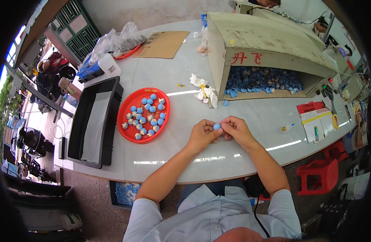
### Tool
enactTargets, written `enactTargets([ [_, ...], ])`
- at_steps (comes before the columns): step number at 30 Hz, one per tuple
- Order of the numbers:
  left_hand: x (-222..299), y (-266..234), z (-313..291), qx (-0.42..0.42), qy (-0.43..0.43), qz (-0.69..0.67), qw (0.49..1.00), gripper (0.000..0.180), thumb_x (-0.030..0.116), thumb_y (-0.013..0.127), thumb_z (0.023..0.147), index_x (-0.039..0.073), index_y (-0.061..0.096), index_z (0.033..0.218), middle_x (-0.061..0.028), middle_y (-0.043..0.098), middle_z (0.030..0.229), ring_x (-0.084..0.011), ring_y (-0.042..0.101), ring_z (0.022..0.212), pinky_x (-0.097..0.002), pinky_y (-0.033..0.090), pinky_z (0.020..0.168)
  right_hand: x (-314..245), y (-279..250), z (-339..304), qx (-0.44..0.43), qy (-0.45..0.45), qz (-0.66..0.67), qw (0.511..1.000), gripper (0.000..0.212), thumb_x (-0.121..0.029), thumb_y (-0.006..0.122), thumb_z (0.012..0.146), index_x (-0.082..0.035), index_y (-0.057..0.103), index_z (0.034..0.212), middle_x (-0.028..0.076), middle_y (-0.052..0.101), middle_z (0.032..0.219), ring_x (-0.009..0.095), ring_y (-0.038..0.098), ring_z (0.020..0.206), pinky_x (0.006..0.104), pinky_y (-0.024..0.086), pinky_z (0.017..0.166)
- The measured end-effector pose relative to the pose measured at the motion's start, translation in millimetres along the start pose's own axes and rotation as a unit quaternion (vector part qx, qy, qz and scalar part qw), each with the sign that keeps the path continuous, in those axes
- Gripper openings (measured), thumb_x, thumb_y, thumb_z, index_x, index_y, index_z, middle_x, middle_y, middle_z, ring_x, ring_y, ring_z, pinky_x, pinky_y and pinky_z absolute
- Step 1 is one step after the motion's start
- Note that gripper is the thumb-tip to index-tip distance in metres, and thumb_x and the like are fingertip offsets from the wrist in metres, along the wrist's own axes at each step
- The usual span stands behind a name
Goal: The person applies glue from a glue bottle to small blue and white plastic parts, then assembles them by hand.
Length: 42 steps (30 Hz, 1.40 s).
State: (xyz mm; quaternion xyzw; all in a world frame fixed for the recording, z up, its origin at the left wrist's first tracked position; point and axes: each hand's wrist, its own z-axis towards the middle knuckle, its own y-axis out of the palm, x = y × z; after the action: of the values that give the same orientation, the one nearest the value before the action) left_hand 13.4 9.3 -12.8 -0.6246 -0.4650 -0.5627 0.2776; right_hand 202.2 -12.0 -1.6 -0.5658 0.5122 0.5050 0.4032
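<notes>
On the near side of the table (pixel 177 161), left hand (pixel 202 133) and right hand (pixel 238 131) meet, both closed on a small blue ball (pixel 217 126). Looks light, maybe firm; I'd pinch its sides. Red tray (pixel 128 101): blue-and-cream balls (pixel 152 109). Black tray (pixel 112 125): grey sheet (pixel 97 125). Open-fronted box (pixel 270 38): heaped blue pieces (pixel 262 80).

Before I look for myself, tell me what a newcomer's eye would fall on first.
Probably the round red tray, left of the hands, with blue-and-cream pieces inside. Next, the big box at upper right, blue pieces heaped inside. Then the left hand and right hand, near centre, fingertips around a blue ball.
</notes>
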Motion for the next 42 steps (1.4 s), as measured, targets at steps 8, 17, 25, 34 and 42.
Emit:
enactTargets([
  [8, 24, -79, 17, 0.259, 0.159, -0.418, 0.856, 0.036, 0.022, 0.051, 0.101, -0.003, 0.045, 0.125, -0.0123, 0.058, 0.116, -0.0229, 0.060, 0.111, -0.0289, 0.053, 0.092, -24, -19, 11, 0.137, 0.007, -0.029, 0.990, 0.017, -0.014, 0.060, 0.093, -0.003, 0.061, 0.106, 0.000, 0.059, 0.080, 0.007, 0.056, 0.063, 0.0226, 0.044, 0.056],
  [17, 41, -115, 11, 0.215, 0.175, -0.600, 0.750, 0.058, 0.033, 0.035, 0.102, -0.010, 0.030, 0.140, -0.0195, 0.046, 0.140, -0.0270, 0.050, 0.128, -0.0329, 0.051, 0.102, -40, -115, 151, 0.408, -0.134, -0.564, 0.705, 0.039, -0.021, 0.060, 0.085, -0.005, 0.058, 0.121, 0.019, 0.061, 0.120, 0.036, 0.060, 0.108, 0.0416, 0.051, 0.087],
  [25, 37, -63, 7, 0.228, 0.124, -0.433, 0.863, 0.049, 0.030, 0.046, 0.097, -0.003, 0.040, 0.133, -0.0173, 0.055, 0.130, -0.0285, 0.058, 0.115, -0.0340, 0.053, 0.090, -54, -146, 185, 0.277, -0.026, -0.656, 0.702, 0.054, -0.036, 0.057, 0.084, -0.014, 0.053, 0.133, 0.015, 0.052, 0.137, 0.034, 0.052, 0.124, 0.0457, 0.046, 0.098],
  [34, 26, -58, 13, 0.241, 0.091, -0.382, 0.888, 0.047, 0.030, 0.045, 0.096, 0.003, 0.042, 0.133, -0.0135, 0.059, 0.117, -0.0271, 0.062, 0.097, -0.0345, 0.053, 0.081, -55, -160, 154, 0.286, -0.078, -0.664, 0.686, 0.031, -0.021, 0.067, 0.078, -0.010, 0.069, 0.107, 0.016, 0.063, 0.117, 0.034, 0.060, 0.110, 0.0421, 0.048, 0.094],
  [42, 16, -47, 5, 0.186, 0.098, -0.355, 0.911, 0.041, 0.029, 0.048, 0.097, 0.001, 0.046, 0.127, -0.0122, 0.060, 0.106, -0.0247, 0.063, 0.088, -0.0330, 0.053, 0.076, -28, -107, 80, 0.353, -0.250, -0.293, 0.853, 0.027, -0.011, 0.074, 0.076, -0.005, 0.067, 0.101, 0.013, 0.062, 0.100, 0.028, 0.058, 0.097, 0.0351, 0.048, 0.082],
])
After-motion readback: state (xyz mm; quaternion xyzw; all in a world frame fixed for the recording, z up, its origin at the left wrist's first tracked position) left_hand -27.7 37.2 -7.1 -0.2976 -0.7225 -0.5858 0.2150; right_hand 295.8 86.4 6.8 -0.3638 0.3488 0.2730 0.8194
